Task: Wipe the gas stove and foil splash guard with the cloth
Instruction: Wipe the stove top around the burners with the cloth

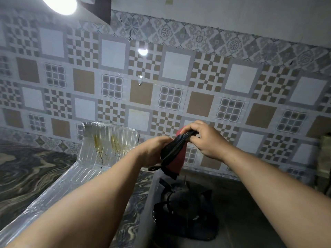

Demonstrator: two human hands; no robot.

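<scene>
Patterned wall tiles [177,68] in brown, white and grey squares fill the background, with a floral border strip above them and a bright round lamp [61,4] glaring at the upper left. A small metal hook [140,80] sticks out of the wall well above the hands.

Two bare forearms reach forward from the bottom edge and meet in mid-air near the centre. Between them hangs the cloth [174,154], red on one face with a dark, almost black edging and a small dark loop dangling at its lower end. The left hand [154,151] is closed around the cloth's lower, bunched part, fingers curled over the fabric. The right hand [204,138], just above and to the right of the left hand, is clamped on the cloth's top edge, fingers folded down over the dark trim. The fabric is drawn between the two grips, clear of every surface.

Directly below the hands sits the gas stove [184,208], dark and dimly lit, with a black burner grate showing; its details are hard to make out. To the left of the left hand stands the foil splash guard [107,140], a shiny ribbed sheet bent upright against the wall, with yellowish-brown drips running down its face. Its lower flap stretches toward the viewer beneath the left forearm. Further left lies a countertop [30,169] with a swirling dark-and-tan marble pattern.
</scene>
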